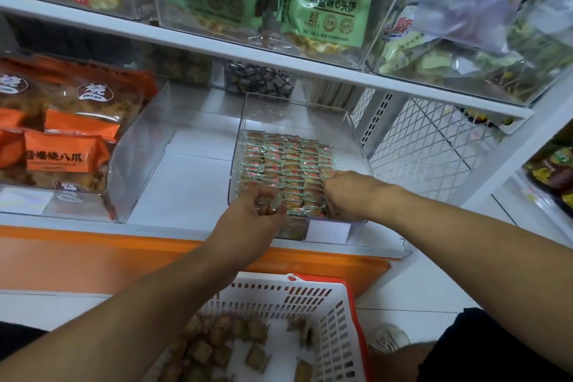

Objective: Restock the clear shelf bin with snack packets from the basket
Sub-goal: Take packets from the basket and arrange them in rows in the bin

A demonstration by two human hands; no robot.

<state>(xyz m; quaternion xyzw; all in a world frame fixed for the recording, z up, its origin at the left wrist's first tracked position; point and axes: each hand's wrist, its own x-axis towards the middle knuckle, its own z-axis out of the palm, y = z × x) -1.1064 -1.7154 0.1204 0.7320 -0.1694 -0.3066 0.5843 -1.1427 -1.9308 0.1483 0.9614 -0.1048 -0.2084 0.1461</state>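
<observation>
While both hands are up at the front lip of the clear bin point(297, 115), here's the layout: white shelf board point(192, 183), orange trim strip point(93, 254) along its front edge, white tiled floor below. The left hand point(260, 208) has its fingers curled round a small bunch of snack packets point(269, 206) at the bin's front-left corner. The right hand point(344, 192) is knuckles-up with fingertips tucked into the packed rows point(288, 161); can't tell if it's pinching anything. Behind the hands the bin's back half is open. Left of the left hand is bare shelf, then a bin of orange bags point(62, 146). Right of the right hand, wire mesh point(434, 146). Under the forearms sits the white basket point(335, 332) with loose packets point(217, 341).
</observation>
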